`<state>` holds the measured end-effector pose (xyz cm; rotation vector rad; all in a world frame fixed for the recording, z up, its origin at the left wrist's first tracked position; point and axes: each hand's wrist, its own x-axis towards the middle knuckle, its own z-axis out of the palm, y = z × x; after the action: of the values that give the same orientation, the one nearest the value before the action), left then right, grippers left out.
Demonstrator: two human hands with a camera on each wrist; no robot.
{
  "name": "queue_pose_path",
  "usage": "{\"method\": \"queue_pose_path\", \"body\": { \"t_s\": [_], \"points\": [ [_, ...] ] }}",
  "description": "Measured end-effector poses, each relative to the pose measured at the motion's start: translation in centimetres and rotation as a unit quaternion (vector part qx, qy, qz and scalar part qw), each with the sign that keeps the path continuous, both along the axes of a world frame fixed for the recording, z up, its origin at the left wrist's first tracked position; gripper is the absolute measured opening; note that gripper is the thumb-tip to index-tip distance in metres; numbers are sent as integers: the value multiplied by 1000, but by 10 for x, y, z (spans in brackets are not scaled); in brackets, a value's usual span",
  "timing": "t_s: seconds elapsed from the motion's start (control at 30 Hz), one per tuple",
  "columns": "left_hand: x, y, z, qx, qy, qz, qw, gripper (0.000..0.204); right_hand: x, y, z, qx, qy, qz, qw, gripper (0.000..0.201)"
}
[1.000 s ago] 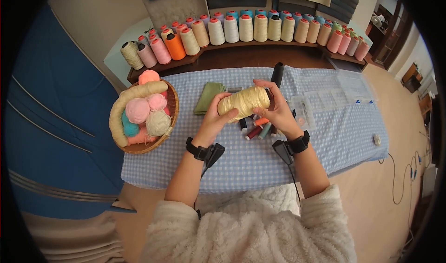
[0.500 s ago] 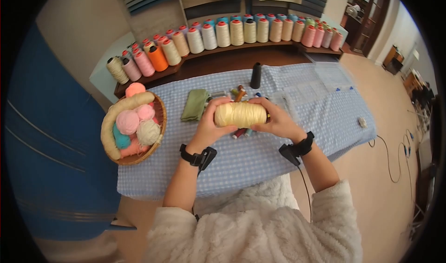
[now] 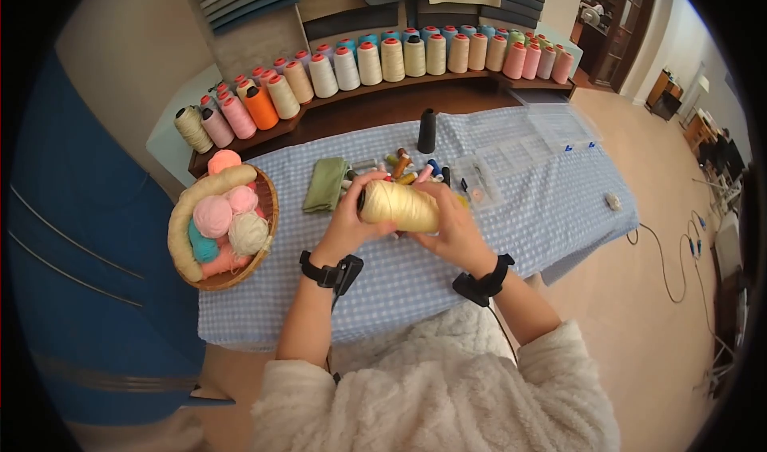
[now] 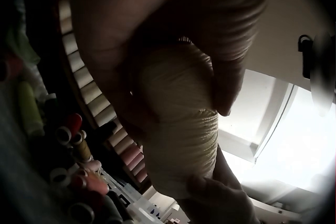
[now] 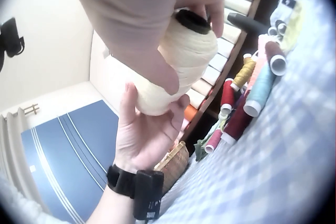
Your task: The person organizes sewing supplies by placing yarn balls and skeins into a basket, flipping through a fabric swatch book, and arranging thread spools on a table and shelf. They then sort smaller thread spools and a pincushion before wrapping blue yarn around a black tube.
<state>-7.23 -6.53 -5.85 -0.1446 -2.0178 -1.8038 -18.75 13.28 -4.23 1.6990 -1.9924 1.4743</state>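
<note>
Both hands hold a large spool of pale yellow thread over the table, lying sideways with its right end a little lower. My left hand grips the left end, where a dark core shows. At the other end, my right hand curls its fingers and thumb round the windings. The right wrist view shows the black core inside the right hand's end of the spool. Behind the hands lies a pile of small thread spools, partly hidden by the yellow one. A bare black cone stands upright beyond them.
A folded green cloth lies left of the small spools. Further left stands a wicker basket of yarn balls. Clear plastic cases lie on the right of the checked tablecloth. Thread cones line a shelf behind.
The yellow spool has swung from right end raised, through level, to right end lowered. Both hands have turned with it and stay on it. The head view has shifted, showing more small spools.
</note>
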Motion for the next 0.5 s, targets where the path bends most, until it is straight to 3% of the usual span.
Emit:
{"method": "queue_pose_path", "body": {
  "t_s": [0.03,0.1,0.17,0.23,0.3,0.4,0.5],
  "points": [
    [0,1,0,-42,12,-15,999,82,1,4,-2,26,-5,-11,1000,68],
    [1,8,7,37,20,-66,997,81,1,11,-6,77,-14,-31,996,71],
    [3,11,11,102,17,-79,992,79,-8,19,-10,35,-61,-45,997,75],
    [5,7,12,148,4,-53,988,76,-27,31,-13,8,-64,-101,993,74],
    [3,5,12,123,33,39,991,58,-56,39,-8,-85,-245,-48,965,69],
    [4,-1,14,163,42,147,975,39,-119,68,-22,-130,-262,-138,946,65],
    [7,-10,12,192,50,179,963,38,-146,102,-27,-120,-268,-191,937,69]
  ]
}}
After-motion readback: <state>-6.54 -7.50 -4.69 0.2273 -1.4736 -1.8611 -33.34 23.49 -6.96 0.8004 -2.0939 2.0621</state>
